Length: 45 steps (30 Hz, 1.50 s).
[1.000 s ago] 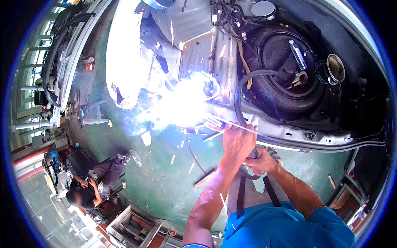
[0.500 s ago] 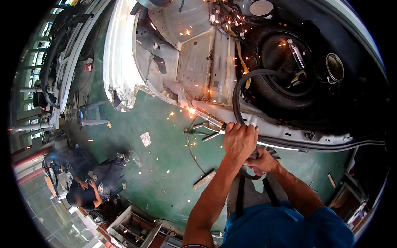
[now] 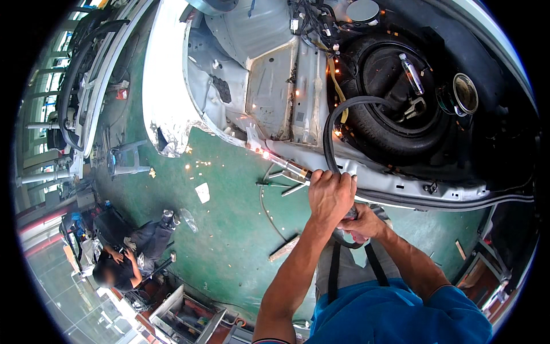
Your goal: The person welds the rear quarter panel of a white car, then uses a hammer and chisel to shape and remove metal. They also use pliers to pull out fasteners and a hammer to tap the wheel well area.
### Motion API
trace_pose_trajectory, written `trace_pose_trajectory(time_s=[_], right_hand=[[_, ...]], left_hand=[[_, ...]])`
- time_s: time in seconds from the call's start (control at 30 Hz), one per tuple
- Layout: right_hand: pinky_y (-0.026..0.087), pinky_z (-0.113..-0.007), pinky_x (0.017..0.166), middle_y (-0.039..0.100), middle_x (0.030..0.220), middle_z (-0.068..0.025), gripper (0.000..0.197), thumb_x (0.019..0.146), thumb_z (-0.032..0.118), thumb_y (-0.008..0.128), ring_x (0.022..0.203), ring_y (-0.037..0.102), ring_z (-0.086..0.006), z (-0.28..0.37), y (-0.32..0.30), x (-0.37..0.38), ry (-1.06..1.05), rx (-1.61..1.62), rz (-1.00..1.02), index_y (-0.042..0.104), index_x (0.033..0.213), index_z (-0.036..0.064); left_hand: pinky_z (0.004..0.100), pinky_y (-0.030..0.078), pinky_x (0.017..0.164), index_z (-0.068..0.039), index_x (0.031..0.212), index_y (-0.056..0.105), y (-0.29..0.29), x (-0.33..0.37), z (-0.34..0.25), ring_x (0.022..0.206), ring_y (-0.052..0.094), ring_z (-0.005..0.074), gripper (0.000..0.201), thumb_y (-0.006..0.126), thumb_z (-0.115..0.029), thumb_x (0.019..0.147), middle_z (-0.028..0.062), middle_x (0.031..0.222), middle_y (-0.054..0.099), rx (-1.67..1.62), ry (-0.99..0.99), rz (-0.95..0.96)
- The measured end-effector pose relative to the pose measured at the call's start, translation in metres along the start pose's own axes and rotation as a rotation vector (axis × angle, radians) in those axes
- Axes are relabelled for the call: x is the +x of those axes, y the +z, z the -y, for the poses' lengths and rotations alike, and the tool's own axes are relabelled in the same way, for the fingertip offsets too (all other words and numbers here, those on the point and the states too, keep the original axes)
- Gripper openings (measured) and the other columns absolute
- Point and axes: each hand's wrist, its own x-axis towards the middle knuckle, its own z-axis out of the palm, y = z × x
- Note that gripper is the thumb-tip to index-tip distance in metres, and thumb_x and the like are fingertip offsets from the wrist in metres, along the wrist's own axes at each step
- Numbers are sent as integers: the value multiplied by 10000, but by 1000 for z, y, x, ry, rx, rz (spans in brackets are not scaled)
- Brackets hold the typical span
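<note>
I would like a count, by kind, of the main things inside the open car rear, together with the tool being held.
Spare tyre: 1
Plastic bottle: 1
Black hose: 1
Round metal can: 1
Cutting torch, held by left hand and right hand: 1
Total: 5

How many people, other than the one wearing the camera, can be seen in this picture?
1. A person sits low on the green floor at the lower left, beside an open toolbox. Others may be hidden behind the car body.
</note>
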Motion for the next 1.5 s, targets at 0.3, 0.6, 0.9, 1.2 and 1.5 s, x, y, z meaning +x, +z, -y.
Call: trace_pose_trajectory(time_s=[0.3,0.6,0.9,1.2,1.5], right_hand=[[480,-261,597,652,786,-18,332,826,165,814,666,589,-90,12,0,-5,159,217,43,646,1065,8],[435,-272,479,595,699,-15,227,838,130,780,536,541,-92,9,2,-2,43,151,54,633,984,38],[482,-275,579,642,763,-15,311,806,141,819,642,600,-107,-9,-3,-3,-28,76,29,639,1028,19],[489,-272,575,654,774,-14,341,801,172,834,652,600,-93,-17,-2,0,-86,56,3,644,1037,15],[486,-271,577,650,766,-22,365,805,190,834,628,586,-95,-19,-2,0,-22,40,-7,634,1048,5]], left_hand=[[378,422,718,-96,656,590,9,-10,1,593,547,232,249,720,-219,828,51,609,593,125,-6,18],[380,409,702,-97,646,566,1,-3,1,605,547,240,253,726,-197,815,48,595,577,25,-21,8],[378,412,735,-90,651,569,0,-4,-5,611,542,237,263,725,-212,824,49,599,575,-14,5,-3],[384,407,734,-89,647,575,0,-2,-3,600,539,240,268,720,-217,832,52,596,575,-7,4,13],[379,409,732,-94,650,576,-6,-1,-5,606,548,234,265,717,-217,837,50,594,584,-5,22,4]])
